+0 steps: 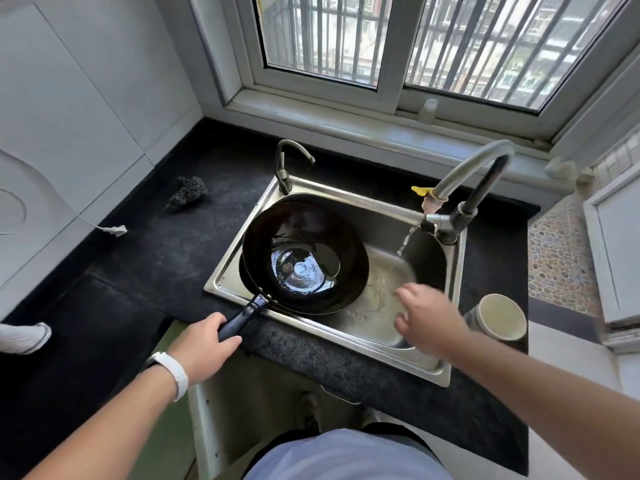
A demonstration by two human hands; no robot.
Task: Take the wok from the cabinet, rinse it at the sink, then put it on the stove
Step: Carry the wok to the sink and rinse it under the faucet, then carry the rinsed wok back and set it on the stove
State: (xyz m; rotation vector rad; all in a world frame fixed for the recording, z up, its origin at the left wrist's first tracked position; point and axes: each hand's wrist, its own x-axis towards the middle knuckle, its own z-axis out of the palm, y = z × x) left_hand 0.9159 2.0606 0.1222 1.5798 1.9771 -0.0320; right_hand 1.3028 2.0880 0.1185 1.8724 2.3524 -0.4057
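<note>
While the left hand (204, 344) grips the handle (242, 318) over the tabletop's (156, 254) front edge, the wok (304, 258) fills the sink's (381, 220) left half, holding water. The right hand (429, 317), fingers spread and empty, hovers over the sink's bare right half.

A glossy black is shown by the round metal wok (304, 237) in the silver-grey stainless steel sink (381, 233), and a dark blue by its straight handle (242, 317). The stone countertop (156, 258) around the sink is speckled black and grey. Left of the sink a dark grey wire scrubber (187, 194) is seen; right of it, a cream round cup (500, 317) and a multicoloured pebble-patterned floor (554, 258).
</note>
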